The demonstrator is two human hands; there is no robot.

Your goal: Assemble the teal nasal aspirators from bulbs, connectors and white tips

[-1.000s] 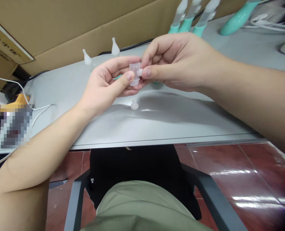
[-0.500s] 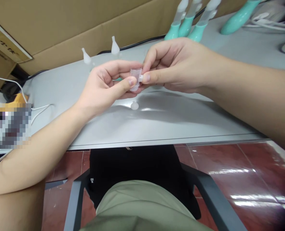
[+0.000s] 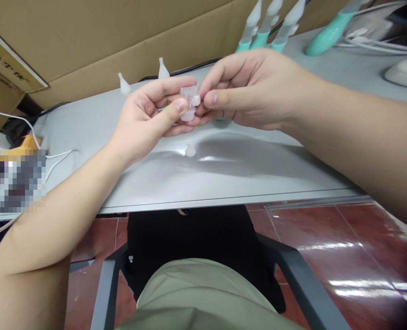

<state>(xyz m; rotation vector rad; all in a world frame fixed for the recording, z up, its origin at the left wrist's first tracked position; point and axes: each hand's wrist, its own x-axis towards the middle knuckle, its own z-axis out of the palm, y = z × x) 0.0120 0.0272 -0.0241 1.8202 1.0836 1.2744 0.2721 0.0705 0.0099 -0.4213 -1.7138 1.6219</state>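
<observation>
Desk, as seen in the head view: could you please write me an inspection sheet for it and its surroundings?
Surface: grey desk; a white tip stands near the front.
Items: clear cup with a white plug at its side.
Clutter: teal bottles and white nozzles towards the back; something pixelated at left, cannot tell what.
Hands: left hand pinches the cup; right hand is at the plug, grip unclear.
Cables: white cable at left; black cable along the back.
Surroundings: cardboard behind, red tiles and a chair below.
</observation>
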